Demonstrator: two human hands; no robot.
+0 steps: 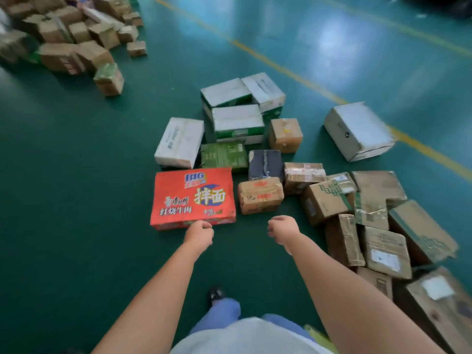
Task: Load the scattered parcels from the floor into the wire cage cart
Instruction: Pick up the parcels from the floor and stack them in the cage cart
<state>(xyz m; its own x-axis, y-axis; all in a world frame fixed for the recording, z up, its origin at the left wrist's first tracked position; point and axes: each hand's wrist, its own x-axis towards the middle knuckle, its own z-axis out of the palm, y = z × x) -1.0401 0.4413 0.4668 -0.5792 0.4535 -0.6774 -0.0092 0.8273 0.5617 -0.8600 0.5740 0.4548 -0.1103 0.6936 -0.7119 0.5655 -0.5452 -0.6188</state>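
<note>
Both hands reach forward and down over the green floor [76, 200], fingers loosely curled and holding nothing: the left hand [199, 235] sits at the near edge of the flat red noodle carton [193, 198], perhaps touching it, while the right hand [282, 229] hangs apart over bare floor just short of a small taped brown box [260, 195]. That placing suggests the red carton is the next pick, wide enough to need a hand at each side. Its printed face looks glossy and stiff. Around it lie scattered parcels: white-and-green cartons [237, 118], a dark box [265, 164], and crumpled, tape-wrapped corrugated boxes [383, 226] heaped at right. The wire cage cart is not in view, so nothing visible is loaded yet.
</note>
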